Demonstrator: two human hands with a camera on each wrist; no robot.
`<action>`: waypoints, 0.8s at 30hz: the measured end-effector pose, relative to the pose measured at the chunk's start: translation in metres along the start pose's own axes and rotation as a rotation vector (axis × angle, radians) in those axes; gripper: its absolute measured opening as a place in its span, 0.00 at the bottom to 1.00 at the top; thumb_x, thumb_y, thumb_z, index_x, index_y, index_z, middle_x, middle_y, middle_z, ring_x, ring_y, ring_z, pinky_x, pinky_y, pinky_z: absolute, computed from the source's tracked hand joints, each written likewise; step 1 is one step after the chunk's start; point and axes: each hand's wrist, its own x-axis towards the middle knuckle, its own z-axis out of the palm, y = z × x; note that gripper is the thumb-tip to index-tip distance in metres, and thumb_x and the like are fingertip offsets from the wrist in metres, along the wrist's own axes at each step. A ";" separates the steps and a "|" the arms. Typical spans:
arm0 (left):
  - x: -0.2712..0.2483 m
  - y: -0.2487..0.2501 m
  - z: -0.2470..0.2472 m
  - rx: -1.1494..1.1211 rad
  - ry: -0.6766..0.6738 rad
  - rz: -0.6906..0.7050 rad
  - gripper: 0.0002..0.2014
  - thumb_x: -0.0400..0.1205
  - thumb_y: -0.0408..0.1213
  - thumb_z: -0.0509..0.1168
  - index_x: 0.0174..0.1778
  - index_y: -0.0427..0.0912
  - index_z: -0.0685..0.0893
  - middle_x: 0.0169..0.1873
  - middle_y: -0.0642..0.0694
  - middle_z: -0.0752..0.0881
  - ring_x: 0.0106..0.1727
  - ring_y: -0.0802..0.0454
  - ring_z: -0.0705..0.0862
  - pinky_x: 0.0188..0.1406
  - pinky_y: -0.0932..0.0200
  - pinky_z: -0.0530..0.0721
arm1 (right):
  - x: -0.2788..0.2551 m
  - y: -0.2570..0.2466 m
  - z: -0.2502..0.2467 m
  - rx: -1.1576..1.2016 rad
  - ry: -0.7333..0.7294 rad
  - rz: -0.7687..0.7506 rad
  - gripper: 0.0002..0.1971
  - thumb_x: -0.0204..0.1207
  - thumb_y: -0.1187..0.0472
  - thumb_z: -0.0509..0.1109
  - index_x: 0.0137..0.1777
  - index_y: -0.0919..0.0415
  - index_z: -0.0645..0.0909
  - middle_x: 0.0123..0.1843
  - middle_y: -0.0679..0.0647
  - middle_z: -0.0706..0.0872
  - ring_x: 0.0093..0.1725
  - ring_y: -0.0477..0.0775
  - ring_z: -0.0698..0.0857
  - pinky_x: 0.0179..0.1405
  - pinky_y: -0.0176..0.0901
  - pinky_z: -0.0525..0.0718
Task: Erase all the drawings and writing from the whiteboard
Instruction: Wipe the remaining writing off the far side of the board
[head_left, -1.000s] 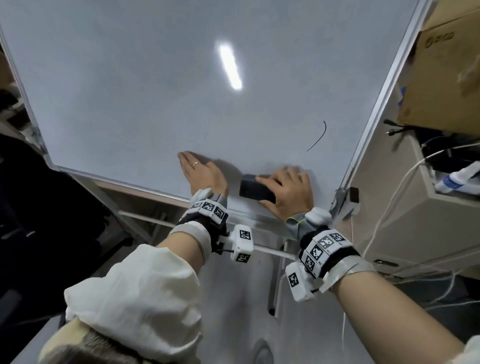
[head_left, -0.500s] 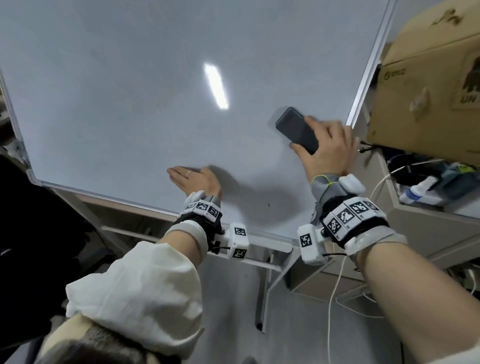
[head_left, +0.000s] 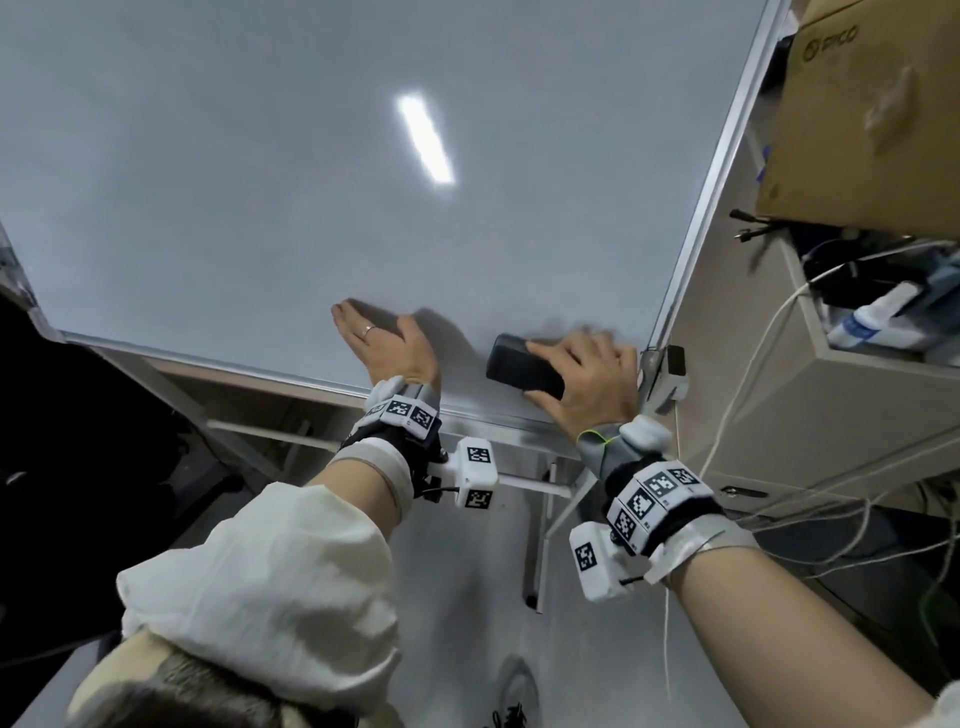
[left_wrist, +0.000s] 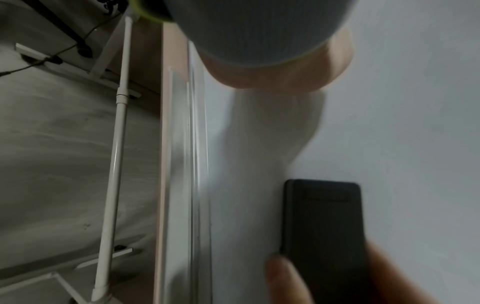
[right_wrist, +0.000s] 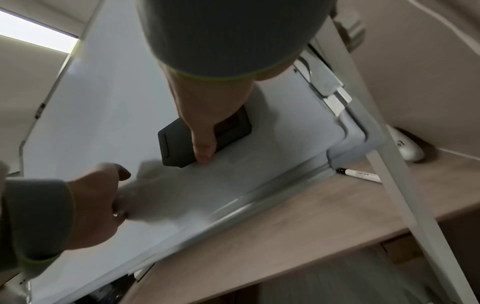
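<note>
The large white whiteboard in its pale metal frame (head_left: 696, 249) now shows no mark anywhere on the part in view: the thin dark curved stroke that sat near the right edge a second ago is gone. Half a second ago the right hand (head_left: 587, 384) had the black rectangular eraser block (head_left: 522, 366) raised up by that right edge, over the spot where the stroke was; it has since come back down, and the eraser now lies flat against the board in the lower right corner, close to the bottom rail and the grey plastic corner piece (right_wrist: 348, 135). The right hand grasps the eraser, fingers curled over its top and the thumb clamped along its lower long edge, as the right wrist view shows plainly. The left hand (head_left: 387, 345) has stayed where it was, released and holding nothing, its fingers straight and its palm pressed flat on the board just left of the eraser, apparently steadying the panel. A white marker pen with a black cap (right_wrist: 359, 174) lies on the brown wooden ledge (right_wrist: 324, 205) below the corner. Judging from the clean surface, the erasing looks finished or nearly so, though the board's upper and left reaches run out of view.
</note>
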 end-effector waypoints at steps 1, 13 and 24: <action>0.000 -0.001 -0.003 -0.051 0.001 -0.011 0.35 0.84 0.33 0.59 0.87 0.34 0.53 0.87 0.41 0.53 0.88 0.47 0.53 0.86 0.59 0.50 | -0.003 -0.001 0.001 0.000 -0.004 0.006 0.30 0.59 0.36 0.79 0.62 0.45 0.85 0.51 0.50 0.85 0.50 0.58 0.81 0.46 0.51 0.67; 0.002 0.002 -0.025 -0.055 -0.110 -0.107 0.34 0.81 0.35 0.64 0.84 0.39 0.61 0.82 0.42 0.64 0.81 0.43 0.68 0.83 0.47 0.64 | -0.027 -0.009 -0.001 -0.033 -0.187 0.038 0.31 0.53 0.38 0.84 0.58 0.46 0.85 0.49 0.48 0.84 0.49 0.56 0.81 0.48 0.51 0.66; -0.001 0.011 -0.022 -0.006 -0.157 -0.142 0.34 0.80 0.34 0.64 0.84 0.37 0.61 0.85 0.45 0.57 0.82 0.44 0.67 0.82 0.54 0.65 | -0.042 0.014 -0.028 -0.147 -0.312 0.163 0.30 0.53 0.42 0.85 0.56 0.46 0.84 0.49 0.48 0.84 0.50 0.55 0.81 0.51 0.51 0.67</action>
